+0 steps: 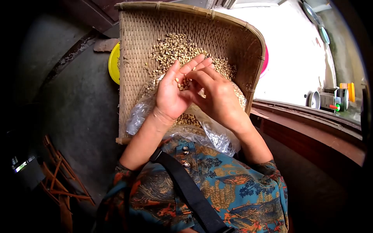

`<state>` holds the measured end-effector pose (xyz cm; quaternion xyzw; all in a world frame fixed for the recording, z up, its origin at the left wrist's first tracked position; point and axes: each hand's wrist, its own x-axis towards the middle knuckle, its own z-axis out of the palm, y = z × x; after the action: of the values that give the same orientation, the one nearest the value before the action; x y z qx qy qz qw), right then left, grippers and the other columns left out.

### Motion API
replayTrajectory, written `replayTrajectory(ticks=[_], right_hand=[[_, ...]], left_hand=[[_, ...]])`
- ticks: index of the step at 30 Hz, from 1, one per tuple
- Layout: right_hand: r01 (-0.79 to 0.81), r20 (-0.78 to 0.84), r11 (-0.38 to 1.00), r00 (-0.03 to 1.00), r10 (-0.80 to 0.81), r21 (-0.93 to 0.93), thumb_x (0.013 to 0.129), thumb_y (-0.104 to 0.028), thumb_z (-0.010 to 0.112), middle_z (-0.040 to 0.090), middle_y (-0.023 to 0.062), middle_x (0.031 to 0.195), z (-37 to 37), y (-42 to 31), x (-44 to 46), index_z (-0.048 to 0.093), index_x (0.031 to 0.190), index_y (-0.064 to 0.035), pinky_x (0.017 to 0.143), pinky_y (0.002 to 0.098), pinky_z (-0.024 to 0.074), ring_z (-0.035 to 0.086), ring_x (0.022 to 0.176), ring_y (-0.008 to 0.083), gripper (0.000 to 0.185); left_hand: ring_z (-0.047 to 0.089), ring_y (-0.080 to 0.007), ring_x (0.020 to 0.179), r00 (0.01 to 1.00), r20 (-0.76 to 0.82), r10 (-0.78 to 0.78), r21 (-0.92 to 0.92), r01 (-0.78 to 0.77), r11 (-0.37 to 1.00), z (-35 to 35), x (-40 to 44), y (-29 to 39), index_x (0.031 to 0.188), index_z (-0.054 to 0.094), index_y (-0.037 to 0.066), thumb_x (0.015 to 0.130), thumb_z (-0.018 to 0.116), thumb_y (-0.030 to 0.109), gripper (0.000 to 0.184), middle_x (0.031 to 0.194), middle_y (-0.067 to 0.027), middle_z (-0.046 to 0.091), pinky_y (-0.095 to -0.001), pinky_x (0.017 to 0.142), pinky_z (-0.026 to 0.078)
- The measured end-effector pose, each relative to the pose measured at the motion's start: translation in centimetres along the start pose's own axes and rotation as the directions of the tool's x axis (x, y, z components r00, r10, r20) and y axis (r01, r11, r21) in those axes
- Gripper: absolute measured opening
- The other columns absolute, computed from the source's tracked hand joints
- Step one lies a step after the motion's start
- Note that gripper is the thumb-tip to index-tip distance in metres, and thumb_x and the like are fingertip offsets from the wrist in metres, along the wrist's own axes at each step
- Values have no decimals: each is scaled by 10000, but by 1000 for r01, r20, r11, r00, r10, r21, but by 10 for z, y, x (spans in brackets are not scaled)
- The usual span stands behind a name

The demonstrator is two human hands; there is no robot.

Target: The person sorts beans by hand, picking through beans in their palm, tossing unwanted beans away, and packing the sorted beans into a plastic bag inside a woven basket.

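A woven bamboo tray [134,54] lies before me, with a heap of pale and darker beans [175,48] spread over its middle. My left hand [173,91] is palm up above the tray, cupped with several beans lying on it. Over that palm, my right hand [217,93] is bent with its fingers curled together at the beans; what its fingertips hold is hidden. Under both hands a clear plastic bag [221,136] lies at the near side of the tray, with more beans inside it.
A yellow basin [114,64] shows past the tray's left edge and a pink one [265,62] past its right. A wooden sill [311,120] runs along the right. Dark reddish wooden slats [62,174] stand at lower left. A brick [105,45] lies on the floor.
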<state>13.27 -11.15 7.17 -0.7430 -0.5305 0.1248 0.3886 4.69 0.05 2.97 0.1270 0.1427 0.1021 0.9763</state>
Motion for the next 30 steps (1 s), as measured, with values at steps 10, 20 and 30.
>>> replayTrajectory(ticks=[10, 20, 30], right_hand=[[-13, 68, 999, 998, 10, 36, 774, 11, 701, 649, 167, 989, 17, 11, 11, 626, 1065, -6, 745, 373, 544, 663, 892, 336, 301], [-398, 398, -49, 888, 229, 916, 989, -79, 535, 668, 102, 982, 5, 32, 10, 627, 1117, 41, 715, 262, 546, 645, 782, 167, 198], [-248, 452, -629, 873, 186, 737, 1062, -341, 344, 506, 293, 1306, 12, 21, 9, 495, 1196, 34, 1080, 561, 419, 509, 1228, 475, 426]], left_hand=[[450, -307, 1335, 999, -50, 17, -28, -18, 999, -13, 1, -6, 1381, 445, -45, 1041, 357, 304, 495, 1386, -207, 509, -429, 1145, 340], [613, -207, 708, 1000, 17, -2, -137, 4, 991, -16, 0, -1, 993, 619, 4, 1033, 426, 272, 333, 807, -55, 619, -356, 641, 532], [553, -57, 728, 994, 13, -108, -361, 105, 927, -2, -3, 10, 1370, 412, -58, 1029, 417, 220, 440, 993, -45, 562, -229, 698, 518]])
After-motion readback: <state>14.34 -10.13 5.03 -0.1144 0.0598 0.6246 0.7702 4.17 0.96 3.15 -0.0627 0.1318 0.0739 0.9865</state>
